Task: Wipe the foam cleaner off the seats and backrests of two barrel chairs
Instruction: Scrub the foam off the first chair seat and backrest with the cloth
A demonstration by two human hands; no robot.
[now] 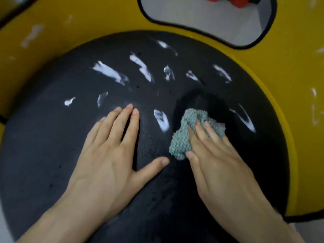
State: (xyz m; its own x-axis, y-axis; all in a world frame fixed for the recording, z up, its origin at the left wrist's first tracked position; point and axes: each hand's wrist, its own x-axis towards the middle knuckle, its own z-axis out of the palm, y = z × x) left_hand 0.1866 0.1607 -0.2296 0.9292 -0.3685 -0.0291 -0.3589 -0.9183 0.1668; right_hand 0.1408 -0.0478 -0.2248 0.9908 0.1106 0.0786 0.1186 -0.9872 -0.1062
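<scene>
A round black seat (52, 137) of a barrel chair fills the view, ringed by a yellow backrest (87, 21). Several white foam streaks (110, 72) lie across the far half of the seat, and one streak (161, 120) sits between my hands. Fainter foam smears (31, 35) mark the backrest. My right hand (215, 155) presses a bunched grey-green cloth (189, 132) onto the seat, right of centre. The patch just beyond the cloth looks dark and wet. My left hand (112, 148) rests flat on the seat, fingers spread, holding nothing.
The backrest has a black-edged cut-out (201, 20) at the top, through which a pale floor and red objects (226, 0) show. Light floor shows at the bottom right corner.
</scene>
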